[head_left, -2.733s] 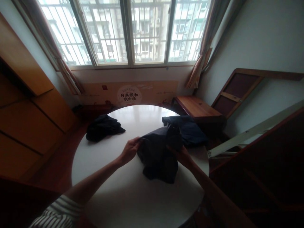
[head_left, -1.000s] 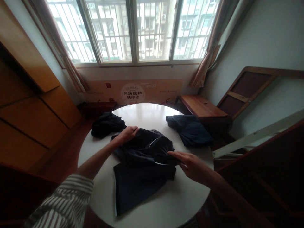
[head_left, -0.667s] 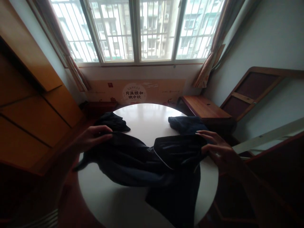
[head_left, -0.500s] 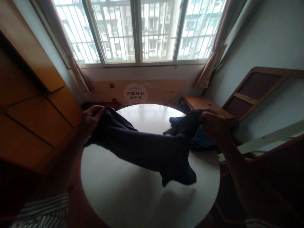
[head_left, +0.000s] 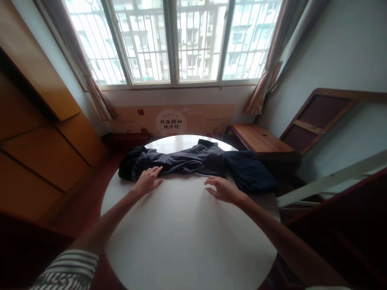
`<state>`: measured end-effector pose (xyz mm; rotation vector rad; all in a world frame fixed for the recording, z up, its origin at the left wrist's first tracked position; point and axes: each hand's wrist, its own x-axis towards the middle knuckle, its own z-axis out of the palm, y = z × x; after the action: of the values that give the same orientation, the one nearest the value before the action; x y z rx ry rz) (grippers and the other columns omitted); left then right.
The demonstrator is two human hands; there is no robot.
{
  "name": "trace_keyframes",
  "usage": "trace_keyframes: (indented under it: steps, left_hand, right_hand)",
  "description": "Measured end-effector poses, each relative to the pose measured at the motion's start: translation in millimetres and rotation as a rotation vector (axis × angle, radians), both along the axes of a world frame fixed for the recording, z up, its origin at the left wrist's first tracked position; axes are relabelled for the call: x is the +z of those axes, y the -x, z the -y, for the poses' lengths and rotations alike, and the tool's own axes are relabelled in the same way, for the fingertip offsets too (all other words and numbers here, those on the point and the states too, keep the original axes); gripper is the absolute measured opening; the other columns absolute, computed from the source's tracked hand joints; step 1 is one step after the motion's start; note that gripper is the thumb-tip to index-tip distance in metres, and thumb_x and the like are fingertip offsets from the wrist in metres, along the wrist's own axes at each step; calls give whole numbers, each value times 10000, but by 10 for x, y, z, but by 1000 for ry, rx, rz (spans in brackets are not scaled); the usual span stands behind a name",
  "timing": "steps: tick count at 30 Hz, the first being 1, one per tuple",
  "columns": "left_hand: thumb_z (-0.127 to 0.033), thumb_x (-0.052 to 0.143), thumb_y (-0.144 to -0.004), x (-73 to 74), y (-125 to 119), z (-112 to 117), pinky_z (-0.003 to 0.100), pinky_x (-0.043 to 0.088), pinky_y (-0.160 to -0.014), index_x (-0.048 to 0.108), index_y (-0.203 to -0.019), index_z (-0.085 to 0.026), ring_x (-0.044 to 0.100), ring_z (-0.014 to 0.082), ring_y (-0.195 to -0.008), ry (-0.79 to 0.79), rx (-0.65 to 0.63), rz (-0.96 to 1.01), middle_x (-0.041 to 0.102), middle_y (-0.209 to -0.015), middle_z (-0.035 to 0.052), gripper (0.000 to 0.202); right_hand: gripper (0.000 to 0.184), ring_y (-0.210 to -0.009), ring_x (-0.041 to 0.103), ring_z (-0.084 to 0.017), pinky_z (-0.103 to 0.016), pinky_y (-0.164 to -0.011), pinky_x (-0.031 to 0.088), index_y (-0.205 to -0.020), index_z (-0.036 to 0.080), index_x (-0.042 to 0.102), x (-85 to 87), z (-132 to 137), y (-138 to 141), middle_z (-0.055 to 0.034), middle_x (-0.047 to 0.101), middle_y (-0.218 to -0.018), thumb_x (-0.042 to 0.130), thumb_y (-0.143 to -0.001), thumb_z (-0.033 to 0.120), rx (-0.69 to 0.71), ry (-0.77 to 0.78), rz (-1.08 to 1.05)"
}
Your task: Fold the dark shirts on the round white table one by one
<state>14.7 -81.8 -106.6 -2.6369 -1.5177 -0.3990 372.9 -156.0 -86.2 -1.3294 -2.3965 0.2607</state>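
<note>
A round white table (head_left: 184, 237) fills the lower view. Along its far edge, a long navy garment (head_left: 181, 160) lies flat, stretched sideways between a dark bundle of cloth (head_left: 130, 169) and a folded navy garment (head_left: 250, 173), touching both. The open left hand (head_left: 147, 181) and open right hand (head_left: 223, 190) rest on the table, gripping nothing, just in front of the long garment.
</note>
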Motion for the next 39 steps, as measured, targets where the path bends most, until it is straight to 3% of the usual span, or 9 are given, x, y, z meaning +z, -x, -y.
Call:
trace_keyframes:
  steps: [7, 12, 17, 19, 24, 27, 30, 33, 39]
  left_hand:
    - [-317, 582, -964, 427, -414, 161, 428, 526, -915, 595, -1227, -172, 607, 234, -1080, 284, -99, 119, 589, -1256, 119, 301]
    - [-325, 615, -937, 630, -703, 710, 273, 539, -740, 673, -981, -200, 649, 170, -855, 394, -288, 105, 665, -991, 37, 145]
    - [-303, 572, -936, 799, -934, 1335, 202, 439, -522, 627, -727, -170, 576, 113, -561, 1006, -957, 138, 615, -639, 8, 253]
    - [-361, 516, -971, 823, -987, 1274, 205, 466, -539, 654, -806, -172, 622, 131, -604, 1199, -992, 179, 656, -690, 28, 286]
    - [-395, 513, -945, 517, -999, 401, 260, 500, -649, 679, -847, -167, 653, 190, -750, 447, -219, 466, 680, -790, 71, 299]
    - [-459, 738, -745, 232, -987, -54, 290, 503, -647, 694, -901, -138, 658, 232, -777, 469, -22, 468, 686, -827, 81, 359]
    - [-486, 784, -648, 36, -1038, -197, 280, 479, -589, 690, -886, -126, 647, 222, -718, 721, -83, 516, 679, -804, 55, 442]
    - [-363, 712, -718, -6, -1155, -80, 259, 454, -591, 651, -845, -133, 609, 183, -696, 723, -170, 636, 648, -763, 27, 270]
    - [-128, 592, -784, 385, -1302, 523, 255, 444, -698, 584, -864, -171, 531, 137, -748, 414, -678, 616, 581, -840, 29, 91]
  right_hand:
    - [220, -1049, 632, -258, -402, -943, 500, -1038, 165, 692, -391, 68, 178, -132, 681, -1102, 531, -919, 255, -76, -55, -212]
    - [480, -888, 689, -243, -404, -823, 563, -1268, 141, 571, -451, -58, 98, -175, 661, -1175, 537, -913, 461, -370, 72, -612]
    - [856, -1200, 596, -335, -486, -1015, 467, -1472, 142, 351, -398, -22, 67, -211, 588, -1327, 637, -808, 600, -538, 175, -733]
    - [879, -1138, 636, -325, -464, -959, 509, -1491, 144, 303, -401, -4, 85, -188, 651, -1237, 672, -791, 528, -476, 218, -796]
    - [420, -863, 692, -252, -365, -782, 547, -1146, 160, 627, -418, 12, 92, -82, 726, -946, 617, -756, 314, -256, 282, -734]
    - [242, -743, 643, -207, -306, -682, 511, -882, 164, 662, -376, 29, 56, -40, 684, -811, 644, -759, 370, -170, 302, -642]
    - [312, -696, 586, -170, -278, -642, 478, -792, 176, 603, -350, 45, 30, -4, 620, -751, 706, -745, 467, -153, 279, -626]
    - [359, -755, 589, -175, -285, -684, 488, -786, 183, 573, -361, 48, 26, -14, 609, -811, 731, -730, 502, -195, 244, -644]
    - [735, -1033, 624, -259, -362, -886, 499, -1252, 191, 525, -369, 60, 23, -93, 629, -1177, 804, -621, 445, -149, 323, -898]
